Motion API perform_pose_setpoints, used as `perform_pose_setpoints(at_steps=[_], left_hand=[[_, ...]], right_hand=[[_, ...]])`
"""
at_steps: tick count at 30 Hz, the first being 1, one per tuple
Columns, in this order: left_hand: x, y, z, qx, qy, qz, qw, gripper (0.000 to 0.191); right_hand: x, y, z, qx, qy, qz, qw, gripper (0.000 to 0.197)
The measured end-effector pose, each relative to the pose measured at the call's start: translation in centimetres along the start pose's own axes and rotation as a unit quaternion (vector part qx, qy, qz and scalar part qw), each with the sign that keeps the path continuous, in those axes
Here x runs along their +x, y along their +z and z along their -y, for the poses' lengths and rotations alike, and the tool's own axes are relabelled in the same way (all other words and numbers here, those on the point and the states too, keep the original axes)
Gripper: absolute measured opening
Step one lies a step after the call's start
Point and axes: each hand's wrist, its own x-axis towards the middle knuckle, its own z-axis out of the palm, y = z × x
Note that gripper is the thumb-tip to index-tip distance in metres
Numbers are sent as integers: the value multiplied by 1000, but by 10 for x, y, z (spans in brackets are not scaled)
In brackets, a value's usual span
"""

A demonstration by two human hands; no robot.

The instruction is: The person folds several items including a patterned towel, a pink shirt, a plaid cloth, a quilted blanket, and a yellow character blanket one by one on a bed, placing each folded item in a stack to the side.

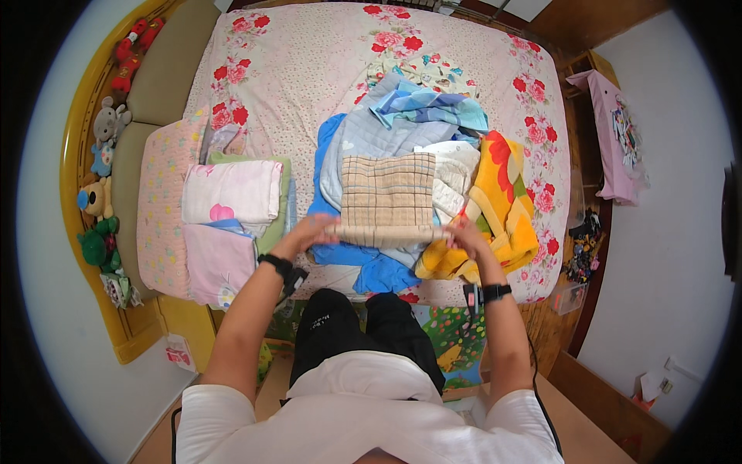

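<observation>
A beige checked cloth (387, 188) is stretched between my hands, its near edge lifted and blurred. My left hand (319, 229) grips its near left corner and my right hand (462, 235) its near right corner. Beneath and around it lie a grey-blue quilted cloth with hearts (371, 136), a blue cloth (387, 274), a white patterned cloth (455, 174) and a yellow-orange towel or blanket (507, 214). A blue plaid cloth (432, 107) rests crumpled at the far side of the pile. Left of it lie a folded white cloth with pink print (232, 188) and a folded pink cloth (219, 261).
The bed (278, 69) bears a floral sheet. Plush toys (107, 124) line the yellow headboard (75, 133) at the left, beside a padded backrest (168, 64). On the right stand a pink-covered table (606, 110) and, on the floor, a clear plastic box (568, 298).
</observation>
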Motion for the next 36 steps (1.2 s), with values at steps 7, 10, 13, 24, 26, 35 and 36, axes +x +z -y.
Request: perform_pose_setpoints(at_steps=[7, 10, 13, 24, 26, 35, 36], left_hand=[[62, 7, -71, -80, 223, -193, 952, 51], [91, -46, -21, 61, 166, -278, 944, 54], [107, -15, 18, 95, 23, -291, 952, 56], [92, 15, 34, -132, 51, -130, 981, 47], [72, 37, 23, -53, 116, -141, 982, 43], [-26, 84, 39, -301, 189, 39, 934, 37], [-35, 77, 43, -309, 158, 77, 935, 37]], right_hand=[[52, 18, 69, 184, -166, -118, 962, 29], [114, 41, 23, 66, -147, -115, 980, 38], [109, 36, -22, -53, 9, -127, 991, 53], [119, 60, -52, 165, -26, -204, 965, 17], [105, 67, -39, 53, -185, -236, 953, 17], [-51, 184, 41, -280, -495, 69, 819, 28], [-63, 192, 43, -278, -497, 97, 816, 30]])
